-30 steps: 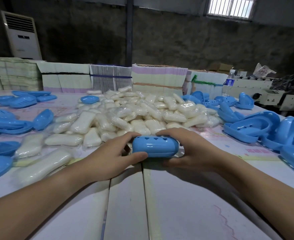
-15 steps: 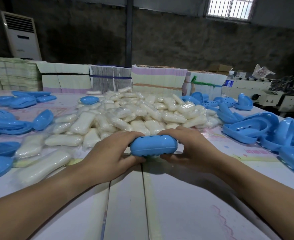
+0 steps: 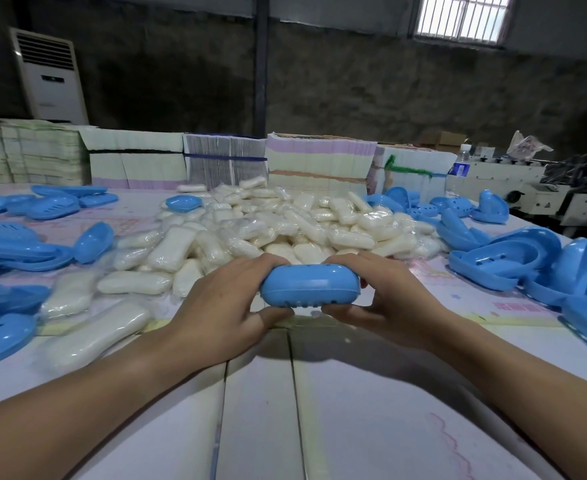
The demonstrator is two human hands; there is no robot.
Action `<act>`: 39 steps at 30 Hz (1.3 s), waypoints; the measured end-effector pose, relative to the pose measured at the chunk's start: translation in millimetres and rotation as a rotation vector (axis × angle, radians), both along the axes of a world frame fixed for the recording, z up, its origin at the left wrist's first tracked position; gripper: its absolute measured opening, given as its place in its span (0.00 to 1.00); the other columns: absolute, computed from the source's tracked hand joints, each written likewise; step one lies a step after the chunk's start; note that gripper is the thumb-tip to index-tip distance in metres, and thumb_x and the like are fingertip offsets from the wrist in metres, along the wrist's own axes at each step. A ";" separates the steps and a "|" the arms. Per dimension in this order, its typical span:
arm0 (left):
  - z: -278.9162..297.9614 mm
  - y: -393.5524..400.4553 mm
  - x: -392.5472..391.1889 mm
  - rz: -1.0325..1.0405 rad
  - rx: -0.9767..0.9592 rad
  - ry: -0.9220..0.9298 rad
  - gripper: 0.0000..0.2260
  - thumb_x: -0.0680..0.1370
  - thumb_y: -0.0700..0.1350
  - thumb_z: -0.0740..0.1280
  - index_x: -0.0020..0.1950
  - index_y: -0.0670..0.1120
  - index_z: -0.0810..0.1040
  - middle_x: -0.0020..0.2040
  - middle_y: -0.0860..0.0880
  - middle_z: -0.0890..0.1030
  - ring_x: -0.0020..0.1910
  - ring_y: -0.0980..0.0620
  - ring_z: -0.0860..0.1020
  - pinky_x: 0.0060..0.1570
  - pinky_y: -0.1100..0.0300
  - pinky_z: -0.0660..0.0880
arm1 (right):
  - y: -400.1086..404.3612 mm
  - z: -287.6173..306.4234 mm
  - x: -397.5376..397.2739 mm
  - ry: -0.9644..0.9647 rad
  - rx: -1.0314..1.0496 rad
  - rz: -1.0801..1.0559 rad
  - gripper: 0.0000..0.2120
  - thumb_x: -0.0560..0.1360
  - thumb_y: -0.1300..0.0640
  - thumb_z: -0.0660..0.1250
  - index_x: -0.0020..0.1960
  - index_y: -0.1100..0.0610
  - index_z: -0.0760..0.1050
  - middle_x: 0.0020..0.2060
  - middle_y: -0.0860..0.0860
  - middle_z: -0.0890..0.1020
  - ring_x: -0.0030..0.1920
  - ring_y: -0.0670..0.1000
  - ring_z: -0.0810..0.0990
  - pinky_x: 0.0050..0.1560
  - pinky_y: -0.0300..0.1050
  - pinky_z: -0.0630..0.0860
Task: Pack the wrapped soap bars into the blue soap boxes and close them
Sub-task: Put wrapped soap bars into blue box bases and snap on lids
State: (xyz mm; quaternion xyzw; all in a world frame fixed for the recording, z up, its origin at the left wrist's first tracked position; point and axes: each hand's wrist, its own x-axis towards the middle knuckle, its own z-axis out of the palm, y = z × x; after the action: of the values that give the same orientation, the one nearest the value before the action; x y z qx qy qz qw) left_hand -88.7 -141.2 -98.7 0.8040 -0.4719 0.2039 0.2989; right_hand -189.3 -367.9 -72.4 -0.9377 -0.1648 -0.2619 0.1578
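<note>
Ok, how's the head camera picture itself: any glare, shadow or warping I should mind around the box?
Head view: wide-angle bend curves the table edges and stretches the forearms. The barred window is blown out. The soap box between left hand and right hand is sharp, with soft sheen and shadow beneath. The wrapped soap bars glint.

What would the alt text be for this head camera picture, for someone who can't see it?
Two bare hands, left hand and right hand, grip a closed blue soap box between them above a white table. Behind it lies a heap of wrapped soap bars, with open blue box halves scattered on both sides.
</note>
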 end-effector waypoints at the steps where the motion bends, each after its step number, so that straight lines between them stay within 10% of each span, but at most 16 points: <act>1: 0.4 0.5 0.2 0.010 0.017 -0.009 0.19 0.72 0.59 0.68 0.62 0.58 0.74 0.51 0.60 0.79 0.50 0.55 0.76 0.46 0.50 0.76 | 0.1 -0.1 -0.1 0.002 -0.002 0.001 0.17 0.71 0.49 0.72 0.59 0.51 0.78 0.49 0.43 0.82 0.46 0.51 0.78 0.45 0.52 0.75; 16: 0.5 0.4 0.4 -0.017 -0.078 0.062 0.19 0.71 0.62 0.66 0.60 0.60 0.73 0.52 0.61 0.78 0.52 0.56 0.75 0.50 0.50 0.75 | -2.3 -0.4 1.5 0.015 0.062 0.023 0.19 0.73 0.44 0.69 0.61 0.50 0.76 0.50 0.42 0.80 0.47 0.47 0.75 0.38 0.36 0.72; 21: 0.9 0.5 -4.0 -0.033 -0.014 -0.048 0.20 0.72 0.62 0.67 0.60 0.55 0.76 0.50 0.59 0.79 0.49 0.55 0.76 0.45 0.49 0.76 | -7.1 -2.0 1.7 0.210 0.173 0.080 0.20 0.72 0.53 0.74 0.63 0.51 0.75 0.52 0.42 0.79 0.52 0.48 0.78 0.51 0.50 0.76; 25: 2.3 0.3 -6.6 -0.031 -0.017 -0.149 0.18 0.72 0.57 0.72 0.59 0.55 0.76 0.50 0.59 0.80 0.47 0.54 0.77 0.42 0.52 0.77 | -0.8 -2.9 0.7 0.381 0.321 0.127 0.25 0.71 0.36 0.65 0.66 0.41 0.70 0.54 0.40 0.77 0.52 0.47 0.77 0.53 0.43 0.77; 32: 2.7 -2.5 -11.1 -0.060 -0.009 -0.081 0.19 0.72 0.59 0.73 0.61 0.60 0.74 0.52 0.63 0.77 0.51 0.56 0.75 0.45 0.54 0.77 | 0.6 -2.4 1.8 0.389 0.331 0.110 0.26 0.69 0.35 0.63 0.64 0.43 0.72 0.53 0.42 0.77 0.50 0.45 0.78 0.49 0.39 0.75; 39: -3.8 6.6 11.4 -0.044 -0.118 0.123 0.17 0.73 0.46 0.76 0.57 0.60 0.76 0.50 0.62 0.80 0.54 0.67 0.74 0.48 0.78 0.67 | -24.6 27.8 -16.1 0.302 0.624 -0.062 0.18 0.70 0.41 0.62 0.59 0.41 0.77 0.52 0.44 0.81 0.51 0.44 0.81 0.48 0.34 0.74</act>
State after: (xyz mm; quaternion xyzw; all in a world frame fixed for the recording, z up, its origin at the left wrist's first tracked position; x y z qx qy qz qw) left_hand -77.3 -134.6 -102.5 0.7854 -0.4574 0.1751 0.3785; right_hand -205.4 -392.5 -44.6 -0.8770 -0.0231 -0.1625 0.4516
